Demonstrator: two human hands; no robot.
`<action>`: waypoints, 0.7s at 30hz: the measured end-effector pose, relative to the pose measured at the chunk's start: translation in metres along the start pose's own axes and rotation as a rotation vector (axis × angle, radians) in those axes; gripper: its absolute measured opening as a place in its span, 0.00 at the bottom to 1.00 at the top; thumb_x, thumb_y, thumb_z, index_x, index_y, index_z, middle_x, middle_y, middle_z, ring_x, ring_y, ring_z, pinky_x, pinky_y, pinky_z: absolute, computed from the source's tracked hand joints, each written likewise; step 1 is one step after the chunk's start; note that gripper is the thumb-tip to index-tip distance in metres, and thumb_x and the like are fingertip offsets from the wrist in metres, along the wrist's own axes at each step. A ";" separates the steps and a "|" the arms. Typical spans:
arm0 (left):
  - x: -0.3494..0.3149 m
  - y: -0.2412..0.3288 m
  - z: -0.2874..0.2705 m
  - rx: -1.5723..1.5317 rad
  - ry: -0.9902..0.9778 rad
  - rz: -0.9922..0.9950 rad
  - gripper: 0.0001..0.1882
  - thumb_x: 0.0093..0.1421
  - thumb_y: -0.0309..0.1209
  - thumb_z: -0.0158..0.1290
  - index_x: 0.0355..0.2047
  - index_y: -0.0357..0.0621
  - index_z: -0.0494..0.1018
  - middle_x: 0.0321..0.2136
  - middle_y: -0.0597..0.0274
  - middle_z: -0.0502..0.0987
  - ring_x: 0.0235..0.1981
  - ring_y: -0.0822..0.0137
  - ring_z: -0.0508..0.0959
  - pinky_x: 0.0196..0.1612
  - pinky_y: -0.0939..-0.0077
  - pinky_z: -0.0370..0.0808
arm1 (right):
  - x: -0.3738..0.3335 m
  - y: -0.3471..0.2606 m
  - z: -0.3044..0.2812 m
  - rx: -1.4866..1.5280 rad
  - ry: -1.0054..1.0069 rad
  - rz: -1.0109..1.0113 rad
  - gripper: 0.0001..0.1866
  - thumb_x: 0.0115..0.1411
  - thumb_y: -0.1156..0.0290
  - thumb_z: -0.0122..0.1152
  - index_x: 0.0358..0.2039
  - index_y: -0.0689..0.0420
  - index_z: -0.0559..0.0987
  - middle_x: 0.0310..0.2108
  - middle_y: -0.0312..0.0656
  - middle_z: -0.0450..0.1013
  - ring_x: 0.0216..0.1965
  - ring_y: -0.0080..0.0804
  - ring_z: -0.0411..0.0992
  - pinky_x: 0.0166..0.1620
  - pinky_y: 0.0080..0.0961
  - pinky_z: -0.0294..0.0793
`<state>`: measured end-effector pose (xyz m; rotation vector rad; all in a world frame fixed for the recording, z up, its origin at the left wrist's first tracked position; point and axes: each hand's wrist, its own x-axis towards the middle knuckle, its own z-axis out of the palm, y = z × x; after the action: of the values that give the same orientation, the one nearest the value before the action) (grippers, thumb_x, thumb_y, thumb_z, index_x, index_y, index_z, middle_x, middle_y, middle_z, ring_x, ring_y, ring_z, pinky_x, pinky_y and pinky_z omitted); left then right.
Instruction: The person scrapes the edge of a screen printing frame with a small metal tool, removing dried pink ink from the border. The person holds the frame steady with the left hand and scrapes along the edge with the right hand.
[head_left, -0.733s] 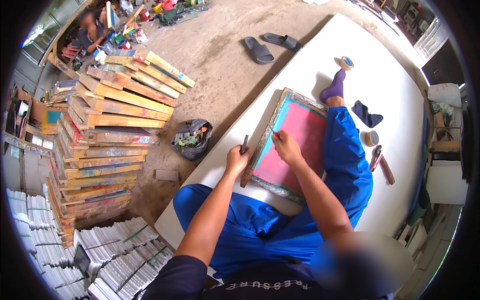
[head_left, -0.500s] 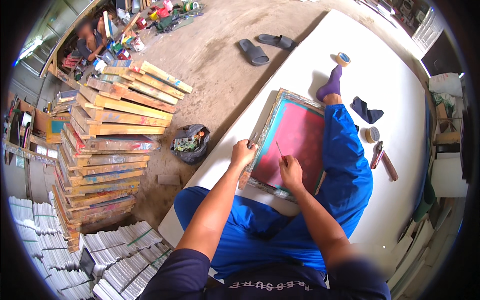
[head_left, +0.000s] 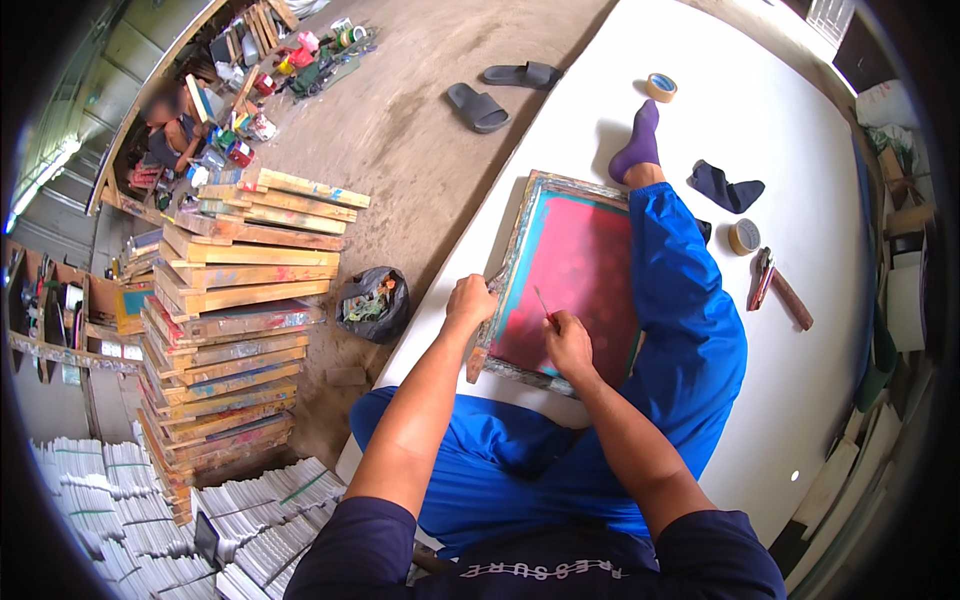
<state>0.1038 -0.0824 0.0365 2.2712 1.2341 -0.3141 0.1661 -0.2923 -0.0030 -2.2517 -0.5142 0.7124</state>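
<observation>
A screen printing frame (head_left: 585,285) lies tilted across the white surface, against my outstretched leg. Its wooden border is worn and stained, and its mesh is pink with a turquoise margin. My left hand (head_left: 472,301) is closed at the frame's left edge, its fingertips partly hidden there. In my right hand (head_left: 569,343) is a thin screwdriver-like tool (head_left: 541,301) with a red handle, most of which the fingers cover. Its slim metal shaft points up and left over the pink mesh; whether the tip touches the mesh, I cannot tell.
Tape rolls (head_left: 661,87), a dark sock (head_left: 727,187), red-handled pliers (head_left: 763,277) and a brown stick (head_left: 792,302) lie right of my leg. Leftward on the floor stand a black bag (head_left: 374,305), stacked wooden frames (head_left: 240,330) and white bundles (head_left: 270,495). Another person (head_left: 175,130) sits far left.
The view has shifted, so the frame and my leg appear farther left. My left hand stays at the frame's left edge, and my right hand still holds the tool over the mesh.
</observation>
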 end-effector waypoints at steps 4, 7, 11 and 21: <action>0.016 -0.012 0.005 0.016 -0.070 0.065 0.21 0.61 0.37 0.59 0.47 0.31 0.79 0.46 0.33 0.81 0.52 0.42 0.81 0.55 0.53 0.78 | -0.002 -0.004 -0.005 -0.051 -0.015 -0.012 0.17 0.67 0.56 0.60 0.48 0.54 0.81 0.48 0.52 0.78 0.51 0.55 0.77 0.55 0.49 0.75; 0.032 -0.037 0.021 -0.067 -0.068 0.108 0.19 0.62 0.37 0.58 0.46 0.31 0.78 0.41 0.38 0.82 0.44 0.47 0.83 0.48 0.55 0.78 | -0.003 -0.001 -0.005 -0.181 -0.014 -0.062 0.16 0.67 0.57 0.60 0.47 0.55 0.80 0.47 0.52 0.78 0.50 0.55 0.77 0.54 0.50 0.76; 0.044 -0.060 0.032 -0.238 -0.117 0.135 0.14 0.65 0.36 0.57 0.41 0.34 0.77 0.31 0.54 0.81 0.28 0.62 0.81 0.34 0.63 0.77 | -0.007 0.004 0.002 -0.303 -0.010 -0.089 0.16 0.66 0.57 0.62 0.44 0.56 0.79 0.44 0.51 0.78 0.49 0.54 0.77 0.52 0.49 0.77; 0.042 -0.043 0.001 -0.501 -0.469 -0.007 0.09 0.68 0.34 0.56 0.36 0.40 0.74 0.25 0.64 0.75 0.23 0.71 0.76 0.28 0.72 0.75 | -0.008 0.009 -0.005 -0.370 -0.050 -0.104 0.16 0.65 0.60 0.62 0.46 0.57 0.78 0.45 0.51 0.78 0.49 0.53 0.78 0.51 0.50 0.79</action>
<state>0.0914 -0.0339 0.0023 1.6446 0.9437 -0.4516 0.1647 -0.3048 -0.0036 -2.5276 -0.8393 0.6643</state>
